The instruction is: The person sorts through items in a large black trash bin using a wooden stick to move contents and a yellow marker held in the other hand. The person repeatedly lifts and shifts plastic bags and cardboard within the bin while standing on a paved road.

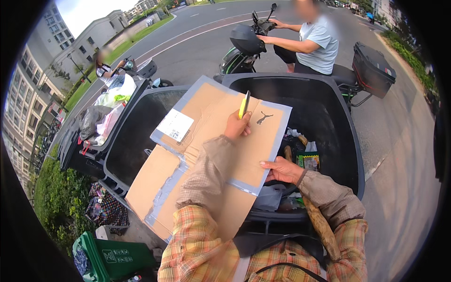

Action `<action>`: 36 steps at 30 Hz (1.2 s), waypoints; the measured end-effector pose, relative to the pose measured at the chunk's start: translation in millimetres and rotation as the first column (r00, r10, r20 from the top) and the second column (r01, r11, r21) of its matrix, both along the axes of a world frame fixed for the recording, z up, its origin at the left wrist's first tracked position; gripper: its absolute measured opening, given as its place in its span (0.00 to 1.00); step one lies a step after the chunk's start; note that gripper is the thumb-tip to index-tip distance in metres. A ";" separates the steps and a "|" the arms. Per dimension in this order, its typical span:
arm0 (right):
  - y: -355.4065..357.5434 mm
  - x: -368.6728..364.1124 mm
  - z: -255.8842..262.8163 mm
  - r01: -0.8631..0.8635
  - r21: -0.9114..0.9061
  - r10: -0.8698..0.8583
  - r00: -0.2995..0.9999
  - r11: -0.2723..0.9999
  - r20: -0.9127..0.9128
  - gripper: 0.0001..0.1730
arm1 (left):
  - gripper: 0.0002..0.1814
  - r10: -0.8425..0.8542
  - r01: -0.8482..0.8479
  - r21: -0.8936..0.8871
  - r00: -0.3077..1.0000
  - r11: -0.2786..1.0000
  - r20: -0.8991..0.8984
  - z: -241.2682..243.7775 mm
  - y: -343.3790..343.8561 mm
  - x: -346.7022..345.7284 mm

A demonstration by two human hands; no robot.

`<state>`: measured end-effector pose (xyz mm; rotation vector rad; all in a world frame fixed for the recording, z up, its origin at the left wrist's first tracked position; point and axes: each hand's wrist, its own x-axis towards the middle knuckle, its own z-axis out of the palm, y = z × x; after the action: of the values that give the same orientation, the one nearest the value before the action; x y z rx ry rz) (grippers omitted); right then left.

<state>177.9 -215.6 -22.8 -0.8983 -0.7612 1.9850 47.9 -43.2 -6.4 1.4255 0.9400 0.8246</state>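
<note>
A flattened cardboard box [211, 141] with strips of grey tape and a leaping-cat logo lies slanted over two open dark bins. My left hand [238, 125], above the cardboard's middle, is closed around a yellow and black utility knife [244, 105] that points away from me. Whether its blade is out cannot be told. At the cardboard's right edge my right hand [283, 170] grips the rim, thumb on top, fingers partly hidden beneath. A wooden stick [322, 225] leans by my right forearm, running into the right bin [347, 141]. A white label with a printed code sits on the cardboard.
Bagged rubbish [94, 121] fills another bin at the left. Plastic bags and wrappers [310, 160] lie in the right bin. A person [317, 46] sits on a scooter just beyond it; another person [109, 74] rides farther left. A green bin [119, 255] stands at lower left beside a hedge.
</note>
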 end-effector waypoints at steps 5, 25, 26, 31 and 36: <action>0.1 27.9 14.5 -0.141 0.052 0.137 0.988 0.989 0.065 0.22 | 0.14 0.024 -0.025 0.004 0.988 1.000 0.152 2.0 2.2 -8.0; -15.8 201.6 48.8 0.591 0.315 -0.663 0.587 0.743 0.464 0.17 | 0.11 0.176 -0.189 0.060 0.969 0.980 0.171 0.8 0.8 2.3; -21.0 194.6 35.7 0.573 0.282 -0.632 0.620 0.770 0.466 0.16 | 0.11 0.166 -0.182 0.076 0.969 0.980 0.183 4.0 0.2 2.7; -49.7 137.0 23.2 0.361 0.133 -0.383 0.831 0.923 0.404 0.16 | 0.10 0.129 -0.150 0.133 0.979 0.980 0.157 5.9 -7.6 1.2; -63.3 114.4 16.0 0.091 0.139 -0.154 0.815 0.986 0.558 0.19 | 0.10 0.101 -0.120 0.147 0.986 0.982 0.133 12.1 -12.7 7.5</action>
<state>292.4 -278.9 -6.8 -1.4662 -1.0954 1.5439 55.4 -55.9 5.8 1.4457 0.8806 1.0775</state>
